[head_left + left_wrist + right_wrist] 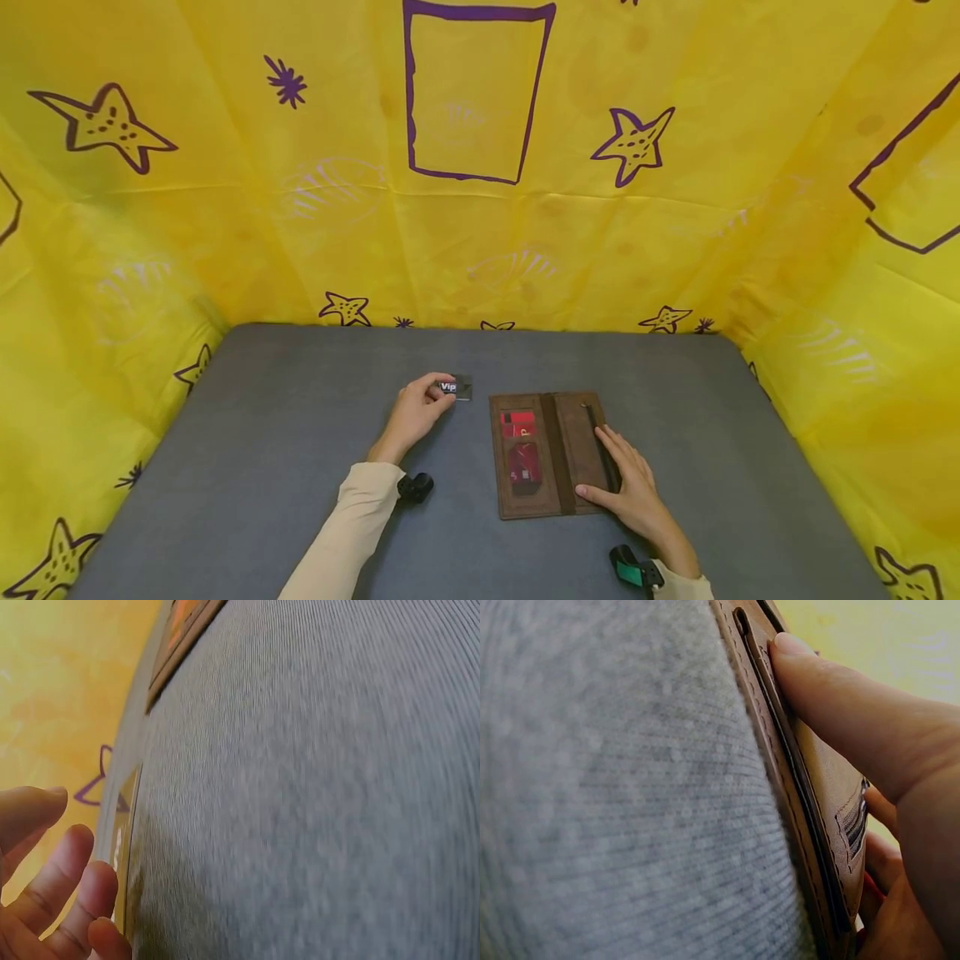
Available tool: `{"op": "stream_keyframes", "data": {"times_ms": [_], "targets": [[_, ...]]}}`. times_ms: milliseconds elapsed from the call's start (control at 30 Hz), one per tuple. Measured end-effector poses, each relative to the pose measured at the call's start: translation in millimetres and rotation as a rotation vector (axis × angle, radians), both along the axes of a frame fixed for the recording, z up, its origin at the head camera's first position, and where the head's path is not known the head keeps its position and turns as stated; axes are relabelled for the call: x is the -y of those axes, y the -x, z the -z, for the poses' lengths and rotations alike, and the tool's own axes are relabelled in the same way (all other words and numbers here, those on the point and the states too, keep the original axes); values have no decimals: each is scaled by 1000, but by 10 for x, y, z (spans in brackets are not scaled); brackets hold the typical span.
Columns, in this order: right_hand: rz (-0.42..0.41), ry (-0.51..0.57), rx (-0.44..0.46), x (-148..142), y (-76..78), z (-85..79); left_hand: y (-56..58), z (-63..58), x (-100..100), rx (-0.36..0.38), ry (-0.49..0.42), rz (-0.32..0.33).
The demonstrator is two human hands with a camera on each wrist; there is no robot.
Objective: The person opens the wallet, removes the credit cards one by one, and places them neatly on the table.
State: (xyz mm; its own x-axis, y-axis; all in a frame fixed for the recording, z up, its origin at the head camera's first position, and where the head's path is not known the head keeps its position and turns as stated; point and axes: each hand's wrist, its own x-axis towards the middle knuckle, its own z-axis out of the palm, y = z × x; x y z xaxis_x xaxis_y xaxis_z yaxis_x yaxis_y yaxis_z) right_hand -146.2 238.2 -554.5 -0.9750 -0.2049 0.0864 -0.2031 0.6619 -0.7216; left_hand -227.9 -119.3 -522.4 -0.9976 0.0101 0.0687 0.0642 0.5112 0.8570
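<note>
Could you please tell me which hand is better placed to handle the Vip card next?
Probably the left hand: it is right at the Vip card, while the right hand rests on the open wallet.

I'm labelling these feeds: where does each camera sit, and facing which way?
Head: head-worn, facing forward and down at table, wallet, card; left hand and right hand show.
Left wrist: on that wrist, facing along the table; left hand partly shows.
Right wrist: on that wrist, facing table and wallet; right hand partly shows.
Head and right wrist share the right hand on the wallet.
</note>
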Motion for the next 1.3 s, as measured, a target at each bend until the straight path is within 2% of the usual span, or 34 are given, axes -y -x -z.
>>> {"op": "stream_keyframes", "data": {"times_ms": [233,500,667,833,1033,1300], "targets": [[-1,6,-8,8,11,3,15,9,-141,0,-23,49],[-3,13,3,15,1,1,-15,18,-331,11,12,128],[0,11,5,12,4,9,-44,7,-449,53,11,189],[0,9,-2,9,2,11,-64,11,-536,49,24,246],[1,6,-14,18,-1,3,-72,16,-600,71,36,276],[-1,6,-50,23,-1,-5,-33,25,-653,94,143,285]]}}
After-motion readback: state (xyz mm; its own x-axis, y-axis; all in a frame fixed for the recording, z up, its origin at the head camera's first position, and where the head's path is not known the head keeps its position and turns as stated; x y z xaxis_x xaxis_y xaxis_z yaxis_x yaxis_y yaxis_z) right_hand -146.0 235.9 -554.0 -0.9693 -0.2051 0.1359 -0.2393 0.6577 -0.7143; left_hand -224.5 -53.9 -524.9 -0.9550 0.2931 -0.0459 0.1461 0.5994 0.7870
